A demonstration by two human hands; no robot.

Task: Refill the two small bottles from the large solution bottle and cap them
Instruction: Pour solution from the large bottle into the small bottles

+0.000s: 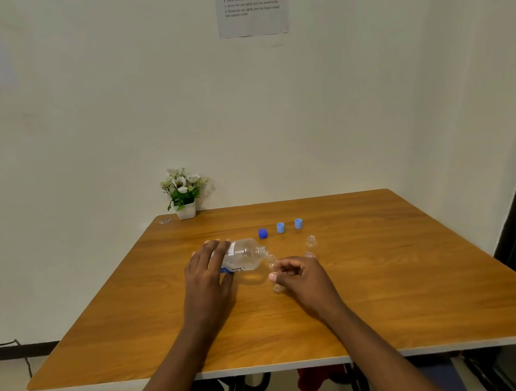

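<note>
Mid-pour right now: left hand [208, 269] wrapped round the big bottle [243, 255], tipped almost flat with its neck just over the mouth of the vial [273, 272] pinched in the right hand [299, 277] above the table [413, 275]. Best to go slow here, keeping both mouths lined up and nearly touching, tilting only a hair more since a narrow opening like that probably floods fast. Second vial [310, 246] standing open just behind, three blue caps [280, 227] lined up further back, nothing capped yet.

Barely legible numbered steps on wall sheet [252, 5], perhaps "Screw the cap tightly".
</note>
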